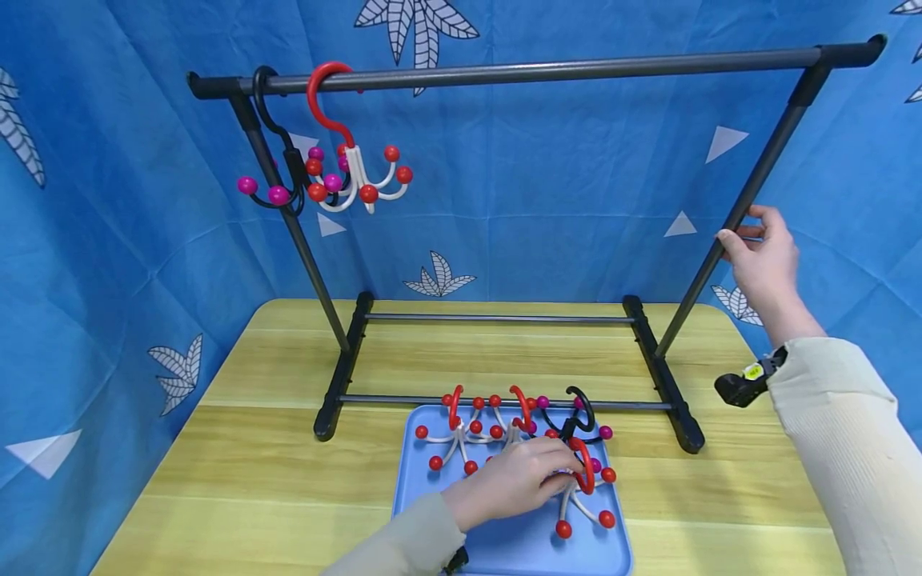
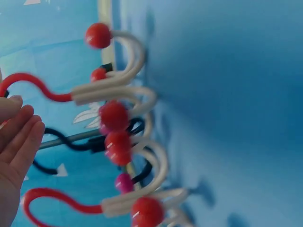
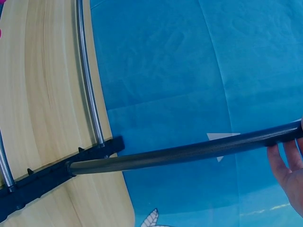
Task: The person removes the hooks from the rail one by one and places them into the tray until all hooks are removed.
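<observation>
Red hook point(image 1: 589, 472) at your left hand point(image 1: 519, 476), lower centre, grip unclear; lifting could snag the crowded hangers point(image 1: 458, 436). Your right hand point(image 1: 769, 256) grips the rack upright point(image 1: 762, 172), right side.

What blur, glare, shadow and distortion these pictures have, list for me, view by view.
Head view: mostly crisp, with a dull sheen along the top bar; left wrist view: the red-and-white hooks look slightly soft, with blurry-edged shadows on the blue tray; right wrist view: a bright streak on the thin rail, and the post looks slightly bowed, perhaps lens distortion.
</observation>
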The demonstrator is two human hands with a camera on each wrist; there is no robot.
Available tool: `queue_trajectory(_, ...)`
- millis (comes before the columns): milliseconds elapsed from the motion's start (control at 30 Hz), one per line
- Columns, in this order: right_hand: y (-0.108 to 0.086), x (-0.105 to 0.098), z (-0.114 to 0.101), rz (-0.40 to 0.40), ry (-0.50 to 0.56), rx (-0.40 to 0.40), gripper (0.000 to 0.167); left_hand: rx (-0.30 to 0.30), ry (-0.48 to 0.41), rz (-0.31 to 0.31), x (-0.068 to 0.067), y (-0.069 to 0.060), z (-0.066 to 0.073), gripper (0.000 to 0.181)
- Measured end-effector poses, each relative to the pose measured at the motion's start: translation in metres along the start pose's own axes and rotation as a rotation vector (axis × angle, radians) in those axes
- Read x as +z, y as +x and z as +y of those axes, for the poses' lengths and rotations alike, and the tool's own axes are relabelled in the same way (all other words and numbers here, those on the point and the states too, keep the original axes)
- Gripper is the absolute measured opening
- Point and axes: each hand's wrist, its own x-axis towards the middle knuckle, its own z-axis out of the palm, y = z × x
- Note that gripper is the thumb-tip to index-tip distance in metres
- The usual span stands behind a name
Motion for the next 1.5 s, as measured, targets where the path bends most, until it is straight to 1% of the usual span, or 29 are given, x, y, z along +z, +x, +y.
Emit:
queue_trajectory(67, 0.0, 0.0, 0.0, 0.008, -0.009, 0.001, 0.057, 0.016, 0.032, 0.022, -0.009, 0.001, 0.0, 0.016)
queue_trajectory(133, 0.0, 0.0, 0.001, 0.01, -0.013, 0.002, 0.056, 0.027, 0.067, 0.031, -0.021, 0.003, 0.001, 0.016)
queue_trajectory(233, 0.001, 0.0, 0.001, 0.011, -0.026, -0.001, 0.057, 0.04, 0.146, 0.048, -0.043, 0.006, 0.0, 0.019)
queue_trajectory(300, 0.001, 0.001, 0.001, 0.012, -0.034, -0.003, 0.057, 0.054, 0.195, 0.083, -0.058, 0.008, -0.002, 0.019)
queue_trajectory(433, 0.0, 0.002, 0.001, 0.016, -0.04, -0.005, 0.056, 0.075, 0.255, 0.193, -0.087, 0.011, -0.01, 0.017)
queue_trajectory(533, 0.0, 0.002, 0.001, 0.018, -0.033, -0.001, 0.056, 0.073, 0.291, 0.278, -0.112, 0.012, -0.016, 0.017)
queue_trajectory(667, 0.0, 0.001, 0.0, 0.02, -0.023, 0.0, 0.056, 0.049, 0.345, 0.392, -0.146, 0.013, -0.023, 0.015)
queue_trajectory(767, 0.0, 0.001, 0.0, 0.027, -0.024, -0.002, 0.055, 0.026, 0.362, 0.477, -0.172, 0.014, -0.027, 0.013)
queue_trajectory(900, -0.001, 0.001, 0.001, 0.024, -0.03, -0.008, 0.056, -0.025, 0.359, 0.594, -0.205, 0.014, -0.031, 0.013)
queue_trajectory(1033, -0.002, -0.001, 0.001, -0.014, -0.017, -0.012, 0.058, -0.088, 0.37, 0.703, -0.233, 0.014, -0.035, 0.015)
queue_trajectory(1133, -0.002, 0.0, 0.001, -0.008, -0.023, -0.012, 0.058, -0.152, 0.361, 0.758, -0.251, 0.015, -0.039, 0.016)
queue_trajectory(1267, -0.002, 0.001, 0.001, 0.015, -0.035, -0.013, 0.057, -0.256, 0.341, 0.826, -0.271, 0.014, -0.044, 0.02)
queue_trajectory(1367, -0.002, 0.0, 0.0, 0.003, -0.036, -0.014, 0.058, -0.34, 0.317, 0.901, -0.282, 0.014, -0.047, 0.022)
queue_trajectory(1500, 0.0, 0.001, -0.001, 0.003, -0.058, -0.015, 0.059, -0.463, 0.248, 1.011, -0.294, 0.016, -0.051, 0.026)
